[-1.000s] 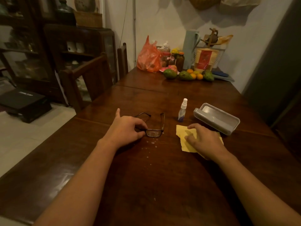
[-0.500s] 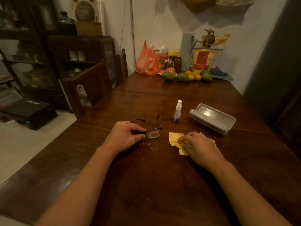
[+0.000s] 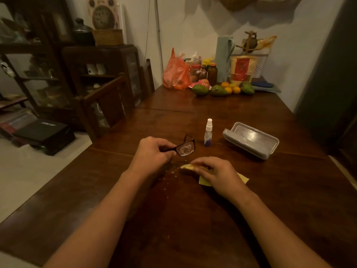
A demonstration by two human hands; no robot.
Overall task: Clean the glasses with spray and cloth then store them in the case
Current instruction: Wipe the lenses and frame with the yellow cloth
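Gripping the black-framed glasses (image 3: 185,148), the left hand (image 3: 152,154) is curled almost closed, thumb and fingers pinched on the frame at one end, lifting them just above the dark wooden table (image 3: 193,219). One lens shows, wet and smeared, facing toward the camera; the frame's long axis runs left-right, roughly parallel to the near table edge, and a temple arm sticks back toward the far end. Right hand (image 3: 214,173) half-closed, fingertips pinching a bunched edge of the yellow cleaning cloth (image 3: 242,178), the rest of the cloth flat on the table under the palm, just right of the glasses. Small droplets (image 3: 172,172) speckle the wood between the two hands. Small clear spray bottle with white nozzle (image 3: 208,132) stands upright just beyond the glasses, mid-table. Open grey hard glasses case (image 3: 251,139) lies right of the bottle, toward the right edge, long axis slanting from far-left to near-right. Fruit (image 3: 218,90), jars and an orange plastic bag (image 3: 176,72) sit at the far edge by the wall.
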